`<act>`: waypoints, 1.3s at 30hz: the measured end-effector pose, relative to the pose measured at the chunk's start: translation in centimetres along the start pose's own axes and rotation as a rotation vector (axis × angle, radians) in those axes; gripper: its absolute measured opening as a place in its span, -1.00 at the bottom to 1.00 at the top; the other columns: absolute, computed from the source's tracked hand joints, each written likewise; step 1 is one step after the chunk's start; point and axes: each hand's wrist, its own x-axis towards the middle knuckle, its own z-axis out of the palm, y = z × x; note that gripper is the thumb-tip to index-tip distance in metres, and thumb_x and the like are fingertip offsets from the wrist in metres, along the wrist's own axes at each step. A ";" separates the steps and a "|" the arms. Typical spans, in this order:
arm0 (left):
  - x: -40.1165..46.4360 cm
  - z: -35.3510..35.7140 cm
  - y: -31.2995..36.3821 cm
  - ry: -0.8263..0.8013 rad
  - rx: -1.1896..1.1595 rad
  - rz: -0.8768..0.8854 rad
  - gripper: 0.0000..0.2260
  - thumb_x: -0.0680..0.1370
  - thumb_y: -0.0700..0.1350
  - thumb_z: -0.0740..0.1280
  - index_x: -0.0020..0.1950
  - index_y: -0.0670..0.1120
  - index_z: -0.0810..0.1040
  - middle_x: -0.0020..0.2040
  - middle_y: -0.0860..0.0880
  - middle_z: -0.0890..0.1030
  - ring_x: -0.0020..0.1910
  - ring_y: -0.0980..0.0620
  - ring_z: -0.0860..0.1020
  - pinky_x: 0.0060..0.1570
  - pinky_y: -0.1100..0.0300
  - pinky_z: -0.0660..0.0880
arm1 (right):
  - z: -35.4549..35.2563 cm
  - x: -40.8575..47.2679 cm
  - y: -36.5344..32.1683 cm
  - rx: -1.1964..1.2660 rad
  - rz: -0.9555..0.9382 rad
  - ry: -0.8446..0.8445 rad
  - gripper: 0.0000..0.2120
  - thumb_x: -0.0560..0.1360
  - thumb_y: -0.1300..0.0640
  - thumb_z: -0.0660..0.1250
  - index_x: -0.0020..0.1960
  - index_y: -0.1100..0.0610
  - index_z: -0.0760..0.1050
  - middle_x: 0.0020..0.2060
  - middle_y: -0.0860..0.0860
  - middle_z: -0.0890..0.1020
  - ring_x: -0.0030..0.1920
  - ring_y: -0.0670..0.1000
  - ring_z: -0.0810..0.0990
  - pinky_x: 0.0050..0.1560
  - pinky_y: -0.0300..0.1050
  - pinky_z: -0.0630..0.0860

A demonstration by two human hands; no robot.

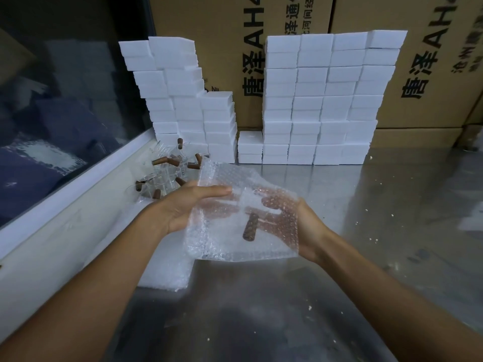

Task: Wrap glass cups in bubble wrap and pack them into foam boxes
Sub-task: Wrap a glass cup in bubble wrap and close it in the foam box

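Both hands cradle a bubble-wrap sheet (243, 212) above the steel table (366, 205), ready for rolling. The left hand (188, 205) has straight fingers under it; the right hand (295, 220) curls around the wooden-handled glass cup (252, 226) through it.

From my remote station the feed reads dim overall, with soft overhead light raising hazy glare patches on the steel table (366, 205) and a dull reflection in the window (65, 113). The white foam boxes (313, 100) are the brightest area and lose edge detail. Wide-angle distortion bends the cardboard cartons (431, 61), and the frame is slightly soft throughout.
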 end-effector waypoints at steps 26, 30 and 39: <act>-1.1 2.7 -1.1 0.034 0.072 0.064 0.31 -0.03 0.14 0.70 0.56 -0.09 0.08 0.48 -0.07 0.34 0.34 0.00 0.47 0.36 -0.08 0.40 | 1.4 -0.7 0.6 -0.493 -0.229 0.025 -0.63 0.43 -0.09 0.42 0.21 -0.01 0.61 0.12 -0.15 0.67 0.10 -0.21 0.63 -0.01 -0.32 0.57; -1.3 2.7 -1.0 0.014 0.075 0.039 0.01 -0.03 0.08 0.71 0.28 -0.11 0.28 0.23 0.02 0.48 0.08 0.17 0.58 -0.05 0.26 0.59 | 1.2 -0.5 1.0 -0.580 -0.273 0.048 -0.52 0.39 -0.15 0.40 0.24 0.04 0.61 0.18 -0.11 0.65 0.19 -0.15 0.60 0.23 -0.15 0.53; -0.6 3.4 -2.0 0.072 -0.065 0.037 -0.23 0.17 -0.12 0.64 0.32 -0.24 0.46 0.21 -0.16 0.60 0.20 -0.09 0.57 0.16 0.04 0.53 | 0.2 0.5 0.5 -0.841 -0.316 -0.047 -0.76 0.56 0.09 0.39 0.21 0.07 0.63 0.12 -0.12 0.67 0.05 -0.25 0.64 0.05 -0.37 0.55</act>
